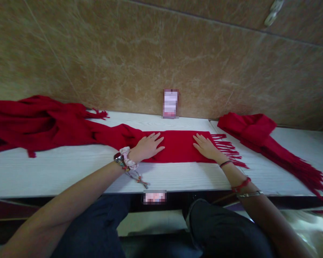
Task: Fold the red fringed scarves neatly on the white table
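A red scarf (179, 146) lies across the white table, its middle part flat and smooth between my hands. My left hand (147, 146) rests on it palm down with the fingers spread, where the flat part meets the rumpled cloth. Near the fringed end, my right hand (205, 146) presses flat on the cloth, fingers stretched out. The fringe fans out to the right of that hand. Leftward, the red cloth runs into a loose, crumpled heap (43, 123); whether it is all one scarf I cannot tell.
Another red scarf (250, 134), folded over with its fringe toward the front edge, lies at the right on the white table (70, 172). A brown marbled wall (123, 53) rises behind. A blurred-out phone-like rectangle (171, 104) leans there. My legs are under the front edge.
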Motion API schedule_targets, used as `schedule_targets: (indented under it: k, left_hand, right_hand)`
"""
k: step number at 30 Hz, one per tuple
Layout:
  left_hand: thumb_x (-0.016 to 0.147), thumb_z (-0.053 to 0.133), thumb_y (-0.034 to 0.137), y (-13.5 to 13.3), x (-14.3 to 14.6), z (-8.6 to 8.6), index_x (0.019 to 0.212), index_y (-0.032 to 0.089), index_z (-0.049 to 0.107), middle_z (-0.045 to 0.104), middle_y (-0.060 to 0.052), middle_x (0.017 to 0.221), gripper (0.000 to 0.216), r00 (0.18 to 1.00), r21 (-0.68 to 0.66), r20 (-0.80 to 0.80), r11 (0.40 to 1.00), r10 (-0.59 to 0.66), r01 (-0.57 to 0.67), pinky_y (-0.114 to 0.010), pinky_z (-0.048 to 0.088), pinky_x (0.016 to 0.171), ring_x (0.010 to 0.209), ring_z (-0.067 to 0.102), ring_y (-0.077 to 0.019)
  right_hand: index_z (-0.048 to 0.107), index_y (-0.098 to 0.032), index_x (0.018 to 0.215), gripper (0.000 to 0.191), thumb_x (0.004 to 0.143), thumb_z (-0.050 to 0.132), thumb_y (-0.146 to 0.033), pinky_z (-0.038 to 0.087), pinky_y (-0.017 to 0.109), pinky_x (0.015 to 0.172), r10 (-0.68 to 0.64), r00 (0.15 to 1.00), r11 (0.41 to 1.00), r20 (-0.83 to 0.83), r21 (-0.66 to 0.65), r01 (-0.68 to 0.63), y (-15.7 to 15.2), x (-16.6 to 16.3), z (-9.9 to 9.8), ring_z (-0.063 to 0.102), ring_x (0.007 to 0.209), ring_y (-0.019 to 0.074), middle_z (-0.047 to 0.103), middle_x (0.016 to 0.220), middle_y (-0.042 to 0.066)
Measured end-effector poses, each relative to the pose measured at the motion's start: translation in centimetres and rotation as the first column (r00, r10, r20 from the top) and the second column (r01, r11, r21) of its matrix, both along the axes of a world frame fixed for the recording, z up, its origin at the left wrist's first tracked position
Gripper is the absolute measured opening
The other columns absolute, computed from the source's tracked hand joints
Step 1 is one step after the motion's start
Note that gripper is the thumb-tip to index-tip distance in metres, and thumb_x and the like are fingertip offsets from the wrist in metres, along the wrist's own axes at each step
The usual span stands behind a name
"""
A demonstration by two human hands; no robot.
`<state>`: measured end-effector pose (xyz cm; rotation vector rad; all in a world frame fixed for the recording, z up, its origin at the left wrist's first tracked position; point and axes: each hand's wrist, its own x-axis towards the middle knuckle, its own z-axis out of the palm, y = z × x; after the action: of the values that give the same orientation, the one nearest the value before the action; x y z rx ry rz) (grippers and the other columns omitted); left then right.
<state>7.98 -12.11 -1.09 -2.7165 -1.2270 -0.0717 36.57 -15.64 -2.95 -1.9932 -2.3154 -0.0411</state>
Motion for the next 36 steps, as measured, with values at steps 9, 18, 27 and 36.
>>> schedule_targets:
  k: [9,18,27,36]
  left_hand:
    - [0.089,0.036,0.017,2.5,-3.9,2.3,0.119,0.021,0.057,0.055,-0.008,0.129,0.037,0.996,0.149,-0.037,0.985,-0.086,0.091,-0.041,0.032,0.096,0.118,0.048,-0.0217]
    - [0.083,0.041,0.010,3.9,-4.8,3.0,0.098,0.018,0.061,0.059,-0.005,0.123,0.026,0.956,0.052,-0.096,0.958,-0.276,0.282,-0.034,0.030,0.103,0.121,0.046,-0.0183]
    - [0.077,0.053,0.012,2.6,-6.3,3.6,0.097,0.019,0.062,0.064,-0.007,0.106,0.023,0.925,0.045,-0.253,0.952,-0.282,0.303,-0.031,0.041,0.082,0.096,0.060,-0.0196]
    - [0.074,0.046,0.006,0.9,-5.8,4.0,0.094,0.020,0.062,0.067,-0.004,0.099,0.029,0.908,-0.018,-0.227,0.934,-0.351,0.357,-0.032,0.038,0.088,0.093,0.059,-0.0174]
  right_hand:
    - [0.038,-0.012,0.139,0.052,0.091,0.037,-0.032,0.031,0.050,0.106,-0.056,0.998,0.987,0.009,-0.148,0.057,1.0,3.8,1.5,0.029,0.135,0.0284,0.033,0.146,0.016]
    - [0.039,-0.015,0.139,0.055,0.091,0.038,-0.043,0.028,0.045,0.110,0.405,0.909,0.913,-0.100,-0.013,-0.409,2.3,-5.9,3.3,0.031,0.135,0.0239,0.037,0.145,0.012]
    - [0.041,-0.018,0.138,0.048,0.094,0.036,-0.037,0.024,0.048,0.110,0.495,0.863,0.868,-0.102,0.022,-0.496,0.3,-7.2,0.5,0.029,0.135,0.0225,0.038,0.145,0.009]
    - [0.043,-0.018,0.137,0.047,0.094,0.036,-0.035,0.024,0.048,0.110,0.490,0.867,0.872,-0.096,0.035,-0.489,0.3,-7.4,0.6,0.031,0.134,0.0218,0.040,0.143,0.010]
